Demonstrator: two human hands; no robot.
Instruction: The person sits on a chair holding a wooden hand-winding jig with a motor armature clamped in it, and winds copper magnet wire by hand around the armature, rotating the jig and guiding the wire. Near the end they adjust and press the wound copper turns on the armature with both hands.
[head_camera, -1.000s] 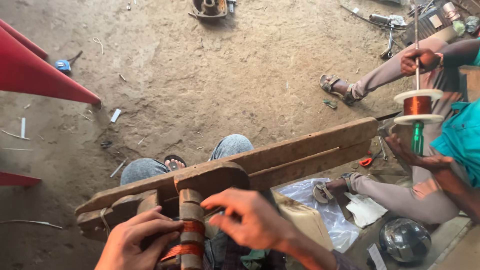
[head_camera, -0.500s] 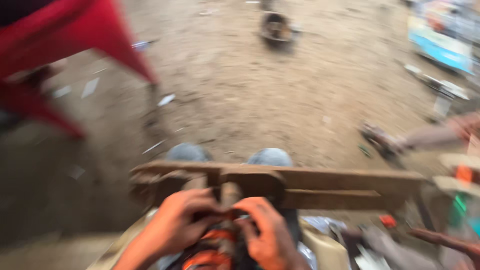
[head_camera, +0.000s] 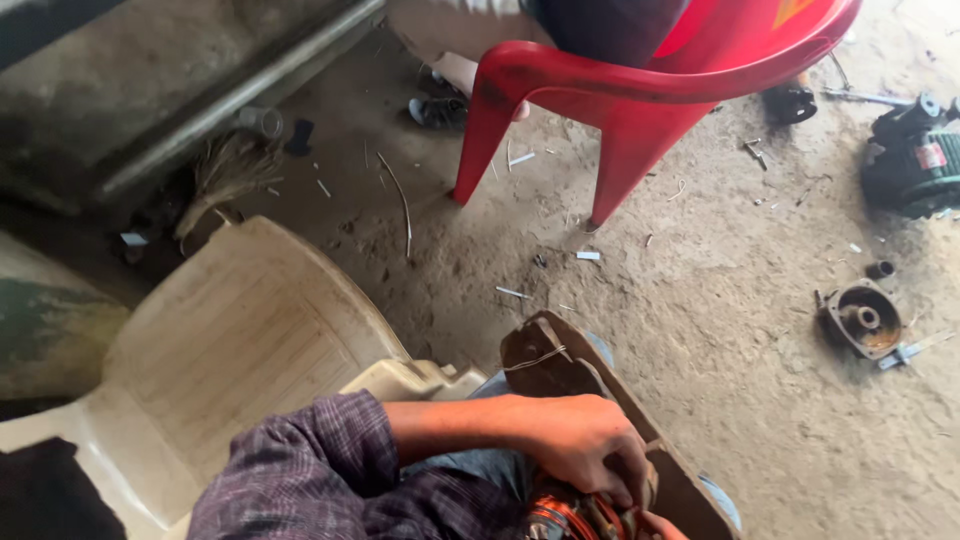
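My left hand (head_camera: 588, 445), on an arm in a purple checked sleeve, is closed over the top of a copper wire coil (head_camera: 565, 517) at the bottom edge of the head view. The coil sits against a brown wooden board frame (head_camera: 560, 362) that rests across my knees and slants toward the lower right. Only a sliver of my right hand (head_camera: 662, 524) shows at the bottom edge beside the coil; its grip is hidden.
A cream plastic chair (head_camera: 230, 340) stands close on my left. A red plastic chair (head_camera: 640, 95) with a person seated on it is ahead. On the dirt floor lie a round metal motor cover (head_camera: 862, 318), a green motor (head_camera: 915, 160), a broom (head_camera: 225, 175) and a sandal (head_camera: 437, 110).
The view has swung left: the co-worker with the copper spool on the right is gone from sight, and the two chairs have come in. Both hands stayed at the coil.
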